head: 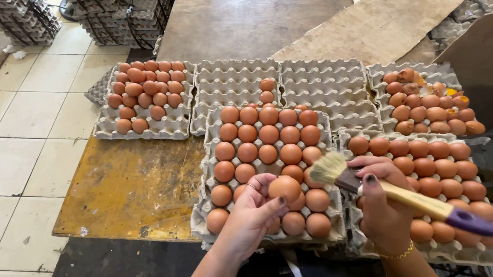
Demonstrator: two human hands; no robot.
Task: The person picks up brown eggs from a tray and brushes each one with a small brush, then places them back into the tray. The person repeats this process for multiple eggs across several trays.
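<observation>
Here, left hand (251, 216) pinching a brown egg (284, 188), right hand (382, 203) gripping a paintbrush (402, 193), full egg trays (208, 178) beneath, empty trays (319, 83) behind, worn table (131, 189).

The brown egg (284, 187) in the left hand (252, 215) has a smooth, matt shell with a faint sheen. Just right of it, the paintbrush (405, 195) in the right hand (382, 203) shows pale soft bristles, a dull metal ferrule, a light wooden handle and a glossy purple plastic tip. Beneath the egg, the egg tray (210, 133) is rough grey moulded paper pulp. Left of the tray, the desk (131, 189) is worn, scuffed yellow-brown board; beyond that, the floor tiles (6, 149) look glazed and pale.
</observation>
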